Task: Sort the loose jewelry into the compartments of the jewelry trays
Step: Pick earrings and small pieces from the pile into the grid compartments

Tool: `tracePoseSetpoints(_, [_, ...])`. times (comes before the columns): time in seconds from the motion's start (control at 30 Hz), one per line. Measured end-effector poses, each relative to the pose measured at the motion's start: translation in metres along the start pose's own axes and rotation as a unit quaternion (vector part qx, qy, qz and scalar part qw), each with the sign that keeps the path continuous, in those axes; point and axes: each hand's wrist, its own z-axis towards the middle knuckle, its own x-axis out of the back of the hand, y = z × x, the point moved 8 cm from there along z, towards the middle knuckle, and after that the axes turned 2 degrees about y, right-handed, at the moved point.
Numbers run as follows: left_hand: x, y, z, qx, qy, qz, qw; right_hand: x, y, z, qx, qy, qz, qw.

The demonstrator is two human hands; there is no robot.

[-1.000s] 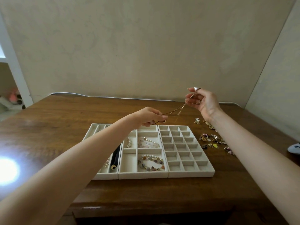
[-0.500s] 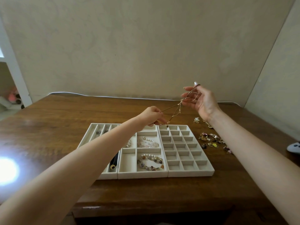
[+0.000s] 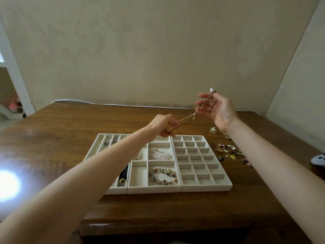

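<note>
it seems a room in a home: dark wooden surface [image 3: 66, 131] against a plain beige wall [image 3: 140, 50], white door frame [image 3: 16, 85] at far left, blurred pink things [image 3: 13, 103] beyond it.

Soft, even daylight, rather dim. A blown-out white glare sits on the tabletop [image 3: 58, 134] at its left edge, with a paler sheen spreading from it. Shadows are faint. Wide-angle bending tilts the wall [image 3: 158, 50] edges at both sides; fine detail looks soft.
</note>
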Motion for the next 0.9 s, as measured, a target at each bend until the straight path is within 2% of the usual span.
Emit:
tracePoseSetpoints(0.2, [0.020,0.004,0.007,-0.059,0.110,0.000,0.992,-0.002,0.000,-0.002,-0.008,-0.008,0.004,1.000])
tracePoseSetpoints(0.37, [0.030,0.004,0.007,-0.077,0.160,0.000,0.984,-0.003,0.001,-0.003,-0.011,-0.018,0.009,1.000])
tracePoseSetpoints(0.57, [0.038,0.014,0.006,-0.104,0.192,0.065,0.974,-0.006,0.004,-0.005,-0.009,-0.039,-0.011,0.999])
tracePoseSetpoints(0.63, [0.036,0.017,0.006,-0.108,0.177,0.066,0.976,-0.005,0.007,-0.004,-0.007,-0.039,-0.071,0.997])
tracePoseSetpoints(0.7, [0.032,0.021,0.006,-0.117,0.159,0.052,0.979,-0.006,0.011,-0.002,-0.007,-0.046,-0.181,0.982])
tracePoseSetpoints(0.83, [0.020,0.026,0.003,-0.124,0.100,-0.025,0.987,-0.023,0.021,-0.007,0.001,-0.097,-0.394,0.914])
tracePoseSetpoints(0.9, [0.014,0.027,0.001,-0.124,0.068,-0.068,0.988,-0.030,0.027,-0.008,0.021,-0.117,-0.485,0.867])
